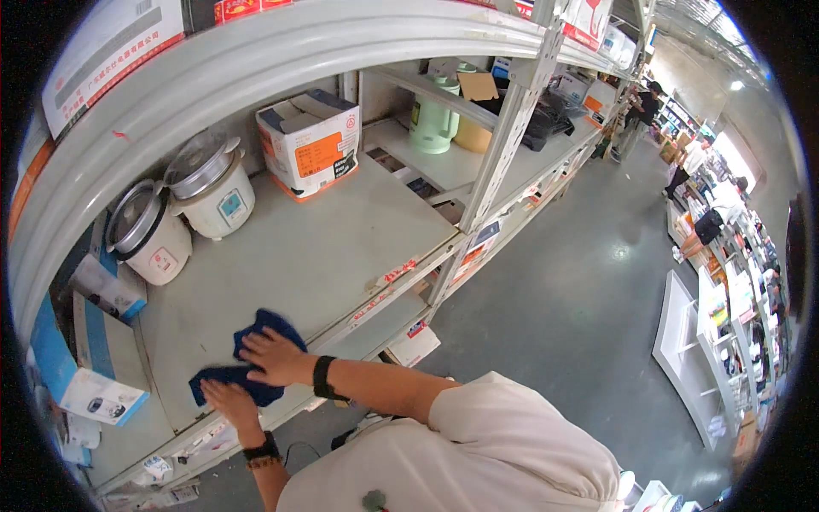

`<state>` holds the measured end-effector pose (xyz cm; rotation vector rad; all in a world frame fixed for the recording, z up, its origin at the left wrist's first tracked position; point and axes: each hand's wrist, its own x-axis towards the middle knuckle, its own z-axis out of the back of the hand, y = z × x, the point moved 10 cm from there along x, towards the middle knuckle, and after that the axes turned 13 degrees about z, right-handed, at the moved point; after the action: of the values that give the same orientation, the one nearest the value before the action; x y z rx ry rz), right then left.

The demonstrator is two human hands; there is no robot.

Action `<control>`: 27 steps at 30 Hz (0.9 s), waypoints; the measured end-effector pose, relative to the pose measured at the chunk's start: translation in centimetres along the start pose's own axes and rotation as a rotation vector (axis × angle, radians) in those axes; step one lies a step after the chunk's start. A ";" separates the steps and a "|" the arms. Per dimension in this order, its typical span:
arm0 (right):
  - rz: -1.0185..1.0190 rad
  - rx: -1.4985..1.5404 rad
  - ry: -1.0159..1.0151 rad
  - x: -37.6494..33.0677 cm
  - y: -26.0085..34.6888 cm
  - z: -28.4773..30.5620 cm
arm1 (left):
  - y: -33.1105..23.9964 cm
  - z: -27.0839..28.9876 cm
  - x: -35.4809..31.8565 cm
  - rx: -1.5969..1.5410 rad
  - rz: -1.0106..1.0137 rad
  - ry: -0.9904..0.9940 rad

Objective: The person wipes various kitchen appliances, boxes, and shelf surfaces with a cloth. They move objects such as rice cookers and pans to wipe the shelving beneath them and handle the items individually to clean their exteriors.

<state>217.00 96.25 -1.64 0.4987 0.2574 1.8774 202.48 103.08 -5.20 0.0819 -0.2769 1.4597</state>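
Evidently, blue cloth (268, 323) lies under left hand (231, 402) and right hand (276, 358), each grip unclenched.

Left of the grip we see blue-and-white boxes (104, 396), and beyond it, slightly left, a white rice cooker (162, 254) close beside a second rice cooker (212, 200), each with a silvery top. Straight beyond the grip and slightly right we have a white carton (311, 158) with an orange label, then, farther right, a pale green jug (435, 118) and some black plastic (544, 126). Well to the right of the grip we find grey floor (546, 286), a low white rack (681, 358) and, farther away, people (723, 212) beside stocked shelves (755, 294).
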 end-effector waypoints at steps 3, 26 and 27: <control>-0.127 -0.011 -0.266 -4.6 -4.0 4.6 | -4.0 -2.2 -1.3 -0.285 -0.198 -0.315; -0.390 -0.046 -1.537 -47.4 -17.4 36.6 | -43.0 6.4 -12.9 -1.475 0.068 0.413; -0.277 -0.119 -1.627 -48.9 -17.1 40.0 | -46.4 9.4 -13.7 -1.761 0.193 0.606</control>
<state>263.87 54.25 16.39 1.5894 -0.8130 0.7587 245.83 82.45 5.85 -1.7835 -0.9656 0.9166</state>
